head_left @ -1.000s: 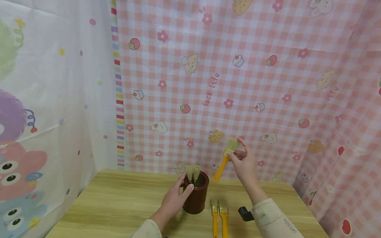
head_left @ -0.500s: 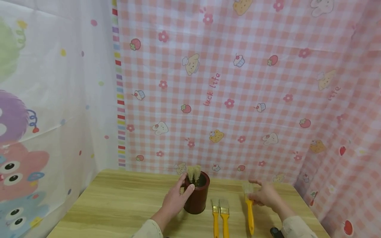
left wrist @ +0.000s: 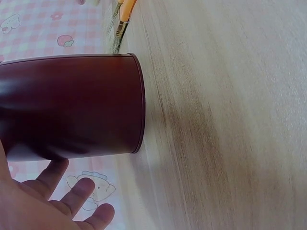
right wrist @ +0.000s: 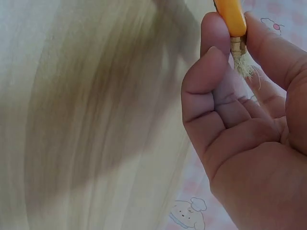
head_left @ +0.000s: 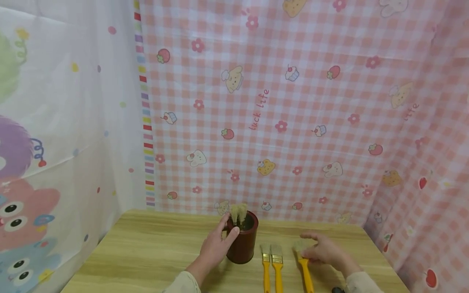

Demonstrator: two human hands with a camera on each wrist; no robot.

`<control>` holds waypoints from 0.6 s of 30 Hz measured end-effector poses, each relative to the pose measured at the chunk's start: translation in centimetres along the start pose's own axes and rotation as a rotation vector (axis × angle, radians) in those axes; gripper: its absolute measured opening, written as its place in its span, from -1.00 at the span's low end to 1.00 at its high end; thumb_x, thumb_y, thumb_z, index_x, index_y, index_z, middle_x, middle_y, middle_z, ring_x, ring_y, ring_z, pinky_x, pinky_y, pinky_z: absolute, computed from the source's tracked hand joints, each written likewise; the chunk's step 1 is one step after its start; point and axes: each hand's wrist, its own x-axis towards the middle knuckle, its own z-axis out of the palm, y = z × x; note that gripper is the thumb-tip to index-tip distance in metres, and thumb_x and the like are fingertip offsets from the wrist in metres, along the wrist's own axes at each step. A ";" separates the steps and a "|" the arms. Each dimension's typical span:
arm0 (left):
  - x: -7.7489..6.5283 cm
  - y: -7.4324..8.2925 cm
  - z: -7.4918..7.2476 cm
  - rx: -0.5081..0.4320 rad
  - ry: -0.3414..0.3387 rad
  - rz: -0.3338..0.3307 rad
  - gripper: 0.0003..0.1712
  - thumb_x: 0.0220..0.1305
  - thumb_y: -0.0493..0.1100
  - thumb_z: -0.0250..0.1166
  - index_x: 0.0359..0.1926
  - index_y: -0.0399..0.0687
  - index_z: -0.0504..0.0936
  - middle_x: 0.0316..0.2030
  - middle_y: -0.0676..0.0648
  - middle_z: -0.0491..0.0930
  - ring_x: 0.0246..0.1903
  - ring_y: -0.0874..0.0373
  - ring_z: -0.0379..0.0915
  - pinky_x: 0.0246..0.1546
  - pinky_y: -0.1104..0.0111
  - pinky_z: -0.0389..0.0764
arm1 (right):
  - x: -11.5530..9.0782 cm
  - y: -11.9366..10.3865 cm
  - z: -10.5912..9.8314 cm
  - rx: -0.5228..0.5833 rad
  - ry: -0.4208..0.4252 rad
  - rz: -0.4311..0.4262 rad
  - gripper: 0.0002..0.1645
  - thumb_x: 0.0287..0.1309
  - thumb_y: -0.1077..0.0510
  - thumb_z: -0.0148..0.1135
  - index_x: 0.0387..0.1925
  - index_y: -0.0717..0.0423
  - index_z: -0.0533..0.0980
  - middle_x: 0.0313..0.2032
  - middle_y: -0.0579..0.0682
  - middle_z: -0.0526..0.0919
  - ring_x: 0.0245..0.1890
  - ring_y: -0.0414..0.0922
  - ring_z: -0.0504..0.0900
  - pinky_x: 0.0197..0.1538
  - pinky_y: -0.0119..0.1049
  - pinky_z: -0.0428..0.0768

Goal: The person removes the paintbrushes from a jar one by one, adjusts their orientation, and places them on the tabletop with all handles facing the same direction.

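Observation:
A dark red cylindrical cup (head_left: 242,248) stands upright on the wooden table, with brush bristles (head_left: 238,213) showing above its rim. My left hand (head_left: 217,243) holds the cup from the left, thumb at the near rim; the left wrist view shows fingertips (left wrist: 84,187) beside the cup wall (left wrist: 72,105). Right of the cup, my right hand (head_left: 324,251) pinches a yellow-handled paintbrush (head_left: 306,274) near its metal band, its bristles pointing away from me. In the right wrist view, thumb and fingers meet around that paintbrush (right wrist: 233,19), low over the tabletop.
Two more yellow-handled paintbrushes, a narrower one (head_left: 266,270) and a wider one (head_left: 278,270), lie side by side between the cup and my right hand. A black object (head_left: 338,290) shows at the bottom edge near the right sleeve. Pink checked cloth (head_left: 205,171) hangs behind the table (head_left: 146,252).
My right hand has carried the paintbrush from above the table at the back down to the right of the two lying paintbrushes, then slightly nearer and left. The left hand stays on the cup.

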 end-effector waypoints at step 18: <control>0.0 -0.1 0.0 -0.002 -0.014 -0.005 -0.12 0.55 0.50 0.01 0.72 0.37 0.10 0.48 -0.24 0.49 0.42 -0.39 0.44 0.24 -0.39 0.49 | 1.4 1.0 3.2 0.068 -0.007 -0.024 -0.07 0.34 0.26 0.45 0.56 0.45 0.20 -0.30 0.15 0.77 -0.42 -0.04 0.76 -0.24 -0.12 0.77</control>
